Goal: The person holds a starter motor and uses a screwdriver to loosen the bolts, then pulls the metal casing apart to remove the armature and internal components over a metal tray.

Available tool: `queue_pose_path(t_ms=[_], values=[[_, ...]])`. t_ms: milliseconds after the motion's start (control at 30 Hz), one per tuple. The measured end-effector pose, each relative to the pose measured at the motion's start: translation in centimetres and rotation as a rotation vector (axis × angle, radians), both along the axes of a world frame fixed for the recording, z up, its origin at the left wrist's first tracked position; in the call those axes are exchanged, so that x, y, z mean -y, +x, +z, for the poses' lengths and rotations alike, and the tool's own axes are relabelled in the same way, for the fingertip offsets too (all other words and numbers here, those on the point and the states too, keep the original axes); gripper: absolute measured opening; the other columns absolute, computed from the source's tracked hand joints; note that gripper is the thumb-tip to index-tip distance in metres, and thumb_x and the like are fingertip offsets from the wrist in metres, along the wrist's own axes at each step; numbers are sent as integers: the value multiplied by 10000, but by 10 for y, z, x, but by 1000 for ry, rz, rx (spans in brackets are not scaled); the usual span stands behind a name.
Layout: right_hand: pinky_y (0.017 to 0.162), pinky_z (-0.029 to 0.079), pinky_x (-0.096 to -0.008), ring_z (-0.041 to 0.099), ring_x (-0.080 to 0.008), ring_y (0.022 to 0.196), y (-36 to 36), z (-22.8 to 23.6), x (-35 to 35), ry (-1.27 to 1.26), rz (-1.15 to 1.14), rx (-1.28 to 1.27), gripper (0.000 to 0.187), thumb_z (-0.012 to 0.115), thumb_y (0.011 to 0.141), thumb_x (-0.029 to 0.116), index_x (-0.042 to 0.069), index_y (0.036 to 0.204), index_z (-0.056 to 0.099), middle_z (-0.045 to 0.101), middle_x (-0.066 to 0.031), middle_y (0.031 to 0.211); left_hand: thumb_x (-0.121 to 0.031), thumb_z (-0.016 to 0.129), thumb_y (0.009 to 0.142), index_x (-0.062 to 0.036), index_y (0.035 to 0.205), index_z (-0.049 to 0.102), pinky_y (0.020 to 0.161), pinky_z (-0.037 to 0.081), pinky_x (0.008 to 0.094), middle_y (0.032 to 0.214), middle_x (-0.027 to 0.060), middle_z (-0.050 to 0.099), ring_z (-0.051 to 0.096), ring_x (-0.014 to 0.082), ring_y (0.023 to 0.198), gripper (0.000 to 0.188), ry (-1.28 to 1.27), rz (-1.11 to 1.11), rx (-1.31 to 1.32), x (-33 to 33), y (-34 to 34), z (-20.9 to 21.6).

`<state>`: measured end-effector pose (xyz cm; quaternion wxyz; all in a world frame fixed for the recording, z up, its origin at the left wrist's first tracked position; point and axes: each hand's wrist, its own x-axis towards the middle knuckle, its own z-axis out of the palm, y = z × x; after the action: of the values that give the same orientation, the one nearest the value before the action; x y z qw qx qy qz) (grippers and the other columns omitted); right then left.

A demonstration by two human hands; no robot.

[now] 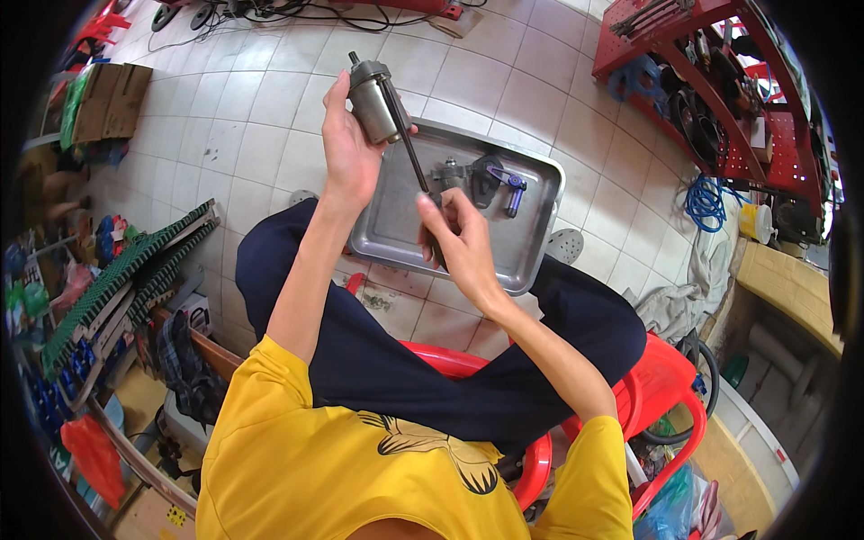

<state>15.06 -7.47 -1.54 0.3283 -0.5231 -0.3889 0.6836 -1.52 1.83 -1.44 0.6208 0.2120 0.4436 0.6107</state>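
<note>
Evidently, the grip suits two-sided work: the left hand (351,153) is curled around a metal cylinder (378,101), its fingers mostly hidden behind, so the near side is left exposed. That cylinder is up off the floor (292,148), by the tray's far left corner. Nearer the middle of the tray (393,245), the right hand (457,236) is closed round the handle end of a screwdriver (412,160), whose shaft slants up across the cylinder toward its cap; whether the tip is seated cannot be told. Holding the two from opposite ends probably lets one hand steady while the other steers. Inside the tray, right of its middle, lie a dark bracket (487,183) and a purple lever (514,191), perhaps put there because the raised rim would stop loose pieces rolling away. Grey shoes (566,245) flank the tray, keeping it within reach.
</note>
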Motion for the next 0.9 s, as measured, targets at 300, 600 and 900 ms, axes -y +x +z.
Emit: queue_pose_path(t_ms=[300,600,900], values=[[407,352,-247,523,-61,512,0,-1,-1,28,4,6,426,569,1047,433,22,944,527,546,-20,689,-522,410,1046,-20,1236,489,816,558,463,1040,163,624,665,267,890,543,-14,36,-38,0,1,7],[370,335,-253,516,-75,471,3,1,-4,-91,-76,-182,400,598,1036,411,37,940,498,609,-52,678,-527,425,1040,-26,1232,499,816,558,458,1033,162,626,664,262,886,542,-24,31,-18,1,0,5],[393,340,-249,498,-60,471,3,-4,-6,-183,2,-172,388,626,1025,393,43,918,497,532,-19,646,-536,415,1042,-28,1225,503,785,572,440,1017,152,633,669,248,858,546,-17,39,-21,0,-1,3]])
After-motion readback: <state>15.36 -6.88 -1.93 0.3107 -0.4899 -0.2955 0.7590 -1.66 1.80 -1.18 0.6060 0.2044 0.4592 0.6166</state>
